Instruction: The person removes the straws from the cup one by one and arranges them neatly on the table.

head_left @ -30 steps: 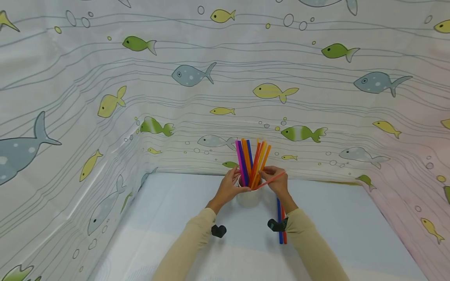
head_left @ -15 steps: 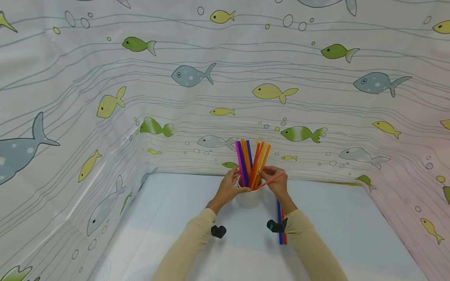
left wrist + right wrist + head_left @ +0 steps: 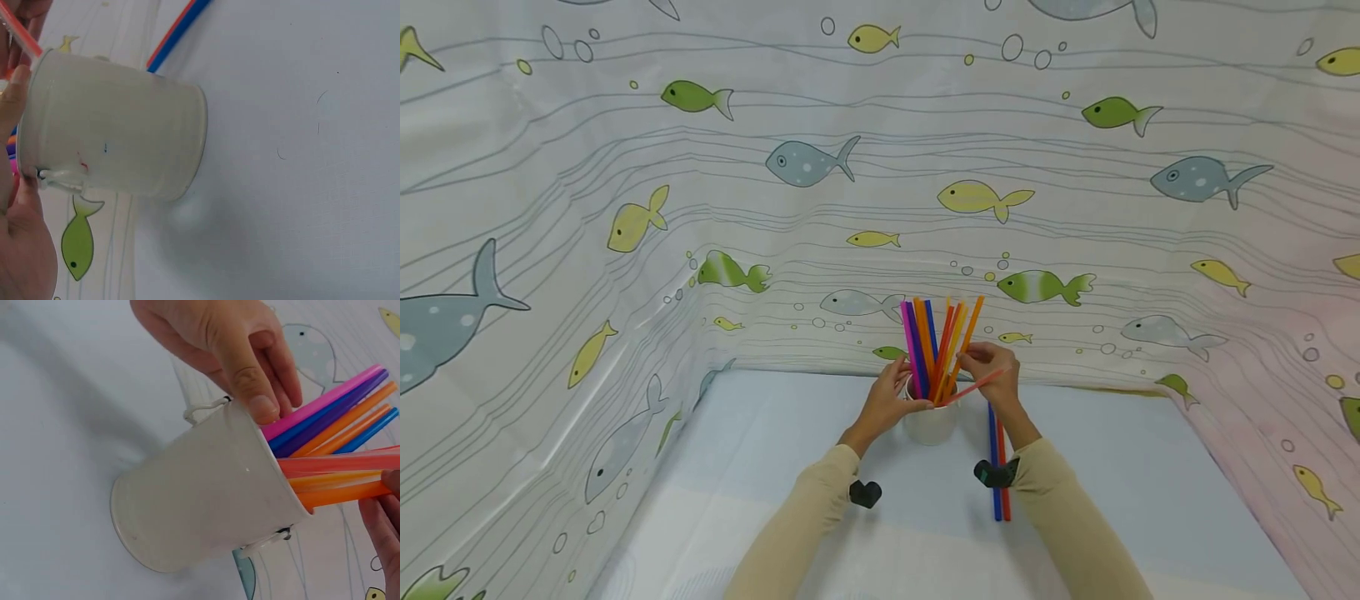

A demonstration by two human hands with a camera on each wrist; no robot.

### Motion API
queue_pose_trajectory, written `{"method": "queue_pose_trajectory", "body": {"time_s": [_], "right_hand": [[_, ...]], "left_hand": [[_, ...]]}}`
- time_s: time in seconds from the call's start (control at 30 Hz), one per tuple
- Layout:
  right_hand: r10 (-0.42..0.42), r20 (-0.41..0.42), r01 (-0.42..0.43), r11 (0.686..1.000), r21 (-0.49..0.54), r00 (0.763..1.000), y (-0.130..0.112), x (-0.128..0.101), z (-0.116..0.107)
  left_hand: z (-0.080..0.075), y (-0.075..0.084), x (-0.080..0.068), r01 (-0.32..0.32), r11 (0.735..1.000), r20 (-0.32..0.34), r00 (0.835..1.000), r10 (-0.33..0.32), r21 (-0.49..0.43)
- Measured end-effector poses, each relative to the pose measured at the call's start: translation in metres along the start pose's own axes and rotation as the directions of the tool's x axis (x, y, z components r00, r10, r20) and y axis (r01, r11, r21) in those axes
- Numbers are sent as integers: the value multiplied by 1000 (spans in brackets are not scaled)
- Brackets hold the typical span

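Observation:
A small white metal bucket point(image 3: 929, 427) stands on the table, holding several coloured drinking straws, among them a pink straw point(image 3: 325, 403). My left hand point(image 3: 886, 408) grips the bucket's rim from the left, its thumb on the near side and the other fingers around the far side. Between thumb and fingertips, my right hand point(image 3: 996, 367) pinches an orange straw point(image 3: 972, 327) whose lower end stays inside the bucket. A translucent red straw point(image 3: 340, 465) leans out over the rim to the right, passing in front of the right hand in the head view.
To the right of the bucket, a blue straw point(image 3: 997, 504) and a red straw point(image 3: 1007, 506) lie side by side on the white table point(image 3: 1112, 483), partly under the right forearm. A fish-printed sheet point(image 3: 880, 192) walls the back and both sides.
The right hand has shifted slightly right and upward, tilting the pinched orange straw away from the others. The left hand and the bucket have stayed in place.

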State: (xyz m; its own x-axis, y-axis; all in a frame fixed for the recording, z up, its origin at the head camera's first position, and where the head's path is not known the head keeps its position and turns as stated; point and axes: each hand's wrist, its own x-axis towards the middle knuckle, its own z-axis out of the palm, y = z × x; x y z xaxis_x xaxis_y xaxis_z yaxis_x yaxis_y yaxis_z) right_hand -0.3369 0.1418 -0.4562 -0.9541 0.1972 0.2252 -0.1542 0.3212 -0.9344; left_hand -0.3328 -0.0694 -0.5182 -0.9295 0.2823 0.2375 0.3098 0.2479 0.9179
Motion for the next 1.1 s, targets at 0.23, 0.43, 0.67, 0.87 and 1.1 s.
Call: {"method": "queue_pose_trajectory", "body": {"time_s": [0.23,0.43,0.67,0.87,1.1], "right_hand": [[-12,-10,12,1000,-5,1000,-12,6,-12],[-80,-31,78,995,-56,996,-27,12,-25],[-173,-62,168,982,-83,983,-52,19,-46],[-219,-108,204,970,-134,970,-63,22,-66],[-176,-116,161,979,-122,978,-53,21,-86]], "left_hand": [[0,-1,0,13,1000,0,1000,-13,-2],[-1,-2,1,21,1000,-1,1000,-21,14],[0,-2,1,5,1000,-9,1000,-5,3],[2,-1,1,1,1000,-21,1000,-2,-11],[2,-2,0,-5,1000,-27,1000,6,11]]}}
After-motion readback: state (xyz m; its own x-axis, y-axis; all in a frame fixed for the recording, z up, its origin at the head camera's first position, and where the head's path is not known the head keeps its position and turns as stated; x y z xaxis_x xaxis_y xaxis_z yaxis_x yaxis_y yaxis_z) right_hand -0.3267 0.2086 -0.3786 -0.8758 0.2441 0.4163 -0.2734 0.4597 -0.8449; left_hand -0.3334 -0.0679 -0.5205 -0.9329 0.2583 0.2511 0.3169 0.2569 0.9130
